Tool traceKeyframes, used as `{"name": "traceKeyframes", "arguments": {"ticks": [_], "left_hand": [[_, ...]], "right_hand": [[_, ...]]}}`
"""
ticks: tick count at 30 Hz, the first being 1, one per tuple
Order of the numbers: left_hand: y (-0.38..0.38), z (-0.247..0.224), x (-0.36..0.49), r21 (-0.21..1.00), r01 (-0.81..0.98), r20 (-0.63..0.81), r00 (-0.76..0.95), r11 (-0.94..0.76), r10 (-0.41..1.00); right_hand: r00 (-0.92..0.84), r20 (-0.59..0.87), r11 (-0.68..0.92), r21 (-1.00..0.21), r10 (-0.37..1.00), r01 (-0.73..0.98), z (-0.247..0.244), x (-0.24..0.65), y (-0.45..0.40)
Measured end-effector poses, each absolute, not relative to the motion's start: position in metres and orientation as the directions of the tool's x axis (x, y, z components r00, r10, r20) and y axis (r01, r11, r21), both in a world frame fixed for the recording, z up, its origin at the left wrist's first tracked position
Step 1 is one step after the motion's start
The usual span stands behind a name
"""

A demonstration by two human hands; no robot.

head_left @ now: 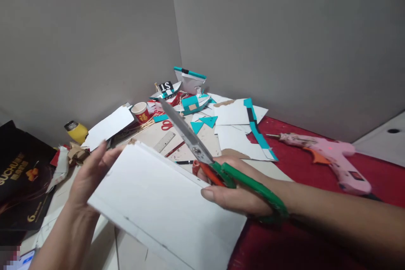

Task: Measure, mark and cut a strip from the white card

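My left hand (85,181) grips the left edge of a white cardboard piece (164,202), its thumb up beside the edge and its other fingers partly hidden. Faint pencil lines run along the lower part of the board. In my right hand (243,194) is a pair of scissors (188,133) with green and orange-red handles. The blades look closed and point up and away to the left, above the table. My right thumb lies over the face of the board, and the board spans the space between both hands.
A pink hot glue gun (329,152) lies on the red cloth (319,196) at right. Farther back are white cardboard scraps (232,114), small model boats (191,105), a red paper cup (141,112) and a ruler (165,141). At left stand a yellow bottle (76,131) and a black bag (22,177).
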State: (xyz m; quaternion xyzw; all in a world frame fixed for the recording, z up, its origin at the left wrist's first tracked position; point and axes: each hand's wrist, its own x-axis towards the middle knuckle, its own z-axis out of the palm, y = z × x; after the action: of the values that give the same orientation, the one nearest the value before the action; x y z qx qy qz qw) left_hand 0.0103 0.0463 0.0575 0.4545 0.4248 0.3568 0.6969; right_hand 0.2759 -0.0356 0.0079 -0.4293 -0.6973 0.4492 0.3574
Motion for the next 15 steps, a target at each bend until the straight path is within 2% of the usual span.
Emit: {"name": "traceKeyframes", "arguments": {"ticks": [4,7,12,15], "left_hand": [[0.049,0.052,0.018,0.937,-0.264,-0.138,0.327,0.23,0.935],[0.035,0.04,0.036,0.936,-0.257,-0.141,0.35,0.24,0.926],[0.005,0.018,0.059,0.938,-0.159,-0.259,0.261,0.306,0.93],[-0.001,0.02,0.06,0.95,-0.165,-0.233,0.183,0.264,0.955]], "right_hand": [[-0.127,0.222,0.244,-0.95,0.967,0.197,-0.002,0.278,-0.03],[-0.015,0.272,0.271,-0.947,0.962,0.173,-0.008,0.279,-0.025],[-0.088,0.216,0.227,-0.964,0.972,0.136,-0.007,0.275,-0.029],[-0.126,0.214,0.23,-0.963,0.969,0.138,-0.009,0.276,-0.031]]}}
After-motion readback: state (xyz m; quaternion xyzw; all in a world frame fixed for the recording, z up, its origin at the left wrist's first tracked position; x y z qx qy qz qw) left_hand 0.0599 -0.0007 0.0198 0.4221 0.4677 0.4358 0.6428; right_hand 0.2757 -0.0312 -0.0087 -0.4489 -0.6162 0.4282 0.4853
